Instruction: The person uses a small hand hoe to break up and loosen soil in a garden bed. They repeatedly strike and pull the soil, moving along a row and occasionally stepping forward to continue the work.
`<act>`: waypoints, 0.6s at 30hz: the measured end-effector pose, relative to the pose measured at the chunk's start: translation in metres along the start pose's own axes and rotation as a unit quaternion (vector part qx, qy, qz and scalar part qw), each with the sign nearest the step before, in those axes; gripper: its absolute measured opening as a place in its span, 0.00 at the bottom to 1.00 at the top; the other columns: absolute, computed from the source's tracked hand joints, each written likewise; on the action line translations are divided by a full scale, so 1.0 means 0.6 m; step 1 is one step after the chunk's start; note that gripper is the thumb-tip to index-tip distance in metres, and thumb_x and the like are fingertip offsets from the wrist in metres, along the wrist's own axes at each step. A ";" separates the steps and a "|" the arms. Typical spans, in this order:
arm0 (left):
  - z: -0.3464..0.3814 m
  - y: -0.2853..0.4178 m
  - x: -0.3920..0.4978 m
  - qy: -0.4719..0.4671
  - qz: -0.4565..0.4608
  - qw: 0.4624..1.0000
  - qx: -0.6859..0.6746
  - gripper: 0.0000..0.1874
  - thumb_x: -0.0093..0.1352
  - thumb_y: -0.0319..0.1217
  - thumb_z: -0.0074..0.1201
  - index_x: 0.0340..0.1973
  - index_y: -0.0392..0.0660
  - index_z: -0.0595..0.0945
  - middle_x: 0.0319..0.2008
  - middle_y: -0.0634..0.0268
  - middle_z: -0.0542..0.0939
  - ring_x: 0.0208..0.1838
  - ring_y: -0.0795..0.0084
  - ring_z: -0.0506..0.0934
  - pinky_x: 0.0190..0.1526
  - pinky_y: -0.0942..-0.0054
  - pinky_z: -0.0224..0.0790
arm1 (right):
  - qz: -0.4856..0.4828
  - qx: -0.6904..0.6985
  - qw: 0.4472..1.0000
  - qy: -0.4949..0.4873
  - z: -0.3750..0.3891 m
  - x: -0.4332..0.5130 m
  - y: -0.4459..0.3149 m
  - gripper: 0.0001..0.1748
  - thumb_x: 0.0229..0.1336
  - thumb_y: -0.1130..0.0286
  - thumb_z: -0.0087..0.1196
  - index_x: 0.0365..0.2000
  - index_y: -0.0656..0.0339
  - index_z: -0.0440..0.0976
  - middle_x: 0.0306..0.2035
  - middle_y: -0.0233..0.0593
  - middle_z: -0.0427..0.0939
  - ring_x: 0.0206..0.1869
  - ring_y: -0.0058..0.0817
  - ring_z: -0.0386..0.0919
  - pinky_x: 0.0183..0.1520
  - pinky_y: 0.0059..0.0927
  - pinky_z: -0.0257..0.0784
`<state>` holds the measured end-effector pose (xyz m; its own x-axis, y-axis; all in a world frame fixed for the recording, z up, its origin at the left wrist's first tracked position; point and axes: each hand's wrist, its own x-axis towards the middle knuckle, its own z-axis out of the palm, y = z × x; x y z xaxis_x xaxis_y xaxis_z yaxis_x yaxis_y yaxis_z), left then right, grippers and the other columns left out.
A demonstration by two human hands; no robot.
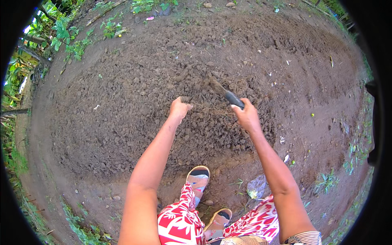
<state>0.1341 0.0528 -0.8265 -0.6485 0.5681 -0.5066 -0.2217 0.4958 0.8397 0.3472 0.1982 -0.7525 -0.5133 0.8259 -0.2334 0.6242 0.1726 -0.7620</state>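
Note:
My right hand point(247, 115) grips the black handle point(234, 99) of a short hand tool, perhaps a trowel. Its soil-coated blade point(216, 85) points up and left into the loosened brown soil point(137, 110), and the tip is blurred among the clods. My left hand point(180, 108) is low over the same soil, left of the tool, with its fingers curled. Something brown-grey shows at those fingers; I cannot tell whether it is a held clod or soil on the fingers.
My sandalled feet point(198, 180) are at the near edge of the dug soil. A grey stone point(258, 186) lies by my right leg. Leafy plants and wooden poles point(35, 55) line the left side. Small green fruits point(312, 115) and white scraps point(286, 158) dot the right.

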 end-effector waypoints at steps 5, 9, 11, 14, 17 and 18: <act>-0.042 -0.003 -0.017 -0.029 0.012 1.000 0.002 0.12 0.57 0.20 0.58 0.38 0.37 0.80 0.29 0.61 0.82 0.29 0.75 0.79 0.34 0.76 0.70 | 0.123 0.289 0.946 -0.076 -0.157 -0.075 0.036 0.16 0.58 0.63 0.52 0.41 0.61 0.65 0.18 0.34 0.71 0.10 0.18 0.66 0.07 0.18 0.55; -0.120 -0.003 -0.037 0.038 0.043 0.997 -0.050 0.12 0.59 0.19 0.54 0.39 0.37 0.80 0.33 0.62 0.82 0.34 0.76 0.78 0.39 0.77 0.72 | 0.159 0.255 0.953 -0.038 -0.169 -0.077 0.067 0.17 0.56 0.63 0.55 0.41 0.62 0.66 0.18 0.34 0.70 0.12 0.18 0.68 0.10 0.16 0.59; -0.127 -0.005 -0.045 0.034 0.042 0.996 -0.071 0.13 0.59 0.20 0.54 0.41 0.38 0.79 0.34 0.63 0.81 0.36 0.77 0.77 0.40 0.77 0.71 | 0.215 0.206 0.955 -0.012 -0.079 -0.007 0.050 0.17 0.56 0.61 0.55 0.41 0.60 0.67 0.20 0.34 0.71 0.14 0.20 0.70 0.10 0.17 0.61; -0.115 -0.003 -0.050 0.018 0.039 0.996 -0.073 0.14 0.60 0.21 0.54 0.42 0.39 0.79 0.35 0.64 0.80 0.37 0.77 0.76 0.41 0.78 0.69 | 0.198 0.202 0.959 0.025 0.069 0.099 0.013 0.19 0.54 0.59 0.54 0.37 0.64 0.67 0.18 0.37 0.71 0.10 0.25 0.69 0.09 0.25 0.60; -0.093 -0.008 -0.059 -0.017 0.014 0.997 -0.077 0.13 0.61 0.22 0.54 0.43 0.39 0.79 0.34 0.64 0.80 0.36 0.76 0.76 0.40 0.77 0.69 | 0.054 -0.017 0.997 0.051 0.121 0.115 0.010 0.24 0.52 0.55 0.52 0.39 0.67 0.67 0.31 0.57 0.78 0.32 0.47 0.80 0.35 0.44 0.74; -0.090 -0.005 -0.055 -0.020 -0.005 0.997 -0.070 0.13 0.61 0.22 0.54 0.43 0.39 0.79 0.34 0.64 0.80 0.36 0.76 0.76 0.40 0.77 0.69 | 0.012 -0.086 0.994 0.060 0.107 0.102 0.018 0.25 0.51 0.53 0.52 0.40 0.65 0.68 0.32 0.58 0.78 0.36 0.51 0.78 0.40 0.47 0.71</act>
<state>0.1171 -0.0027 -0.8015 -0.6160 0.5911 -0.5207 -0.3303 0.4063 0.8520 0.2848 0.2164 -0.8140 -0.4286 0.8877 -0.1684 0.7323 0.2321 -0.6402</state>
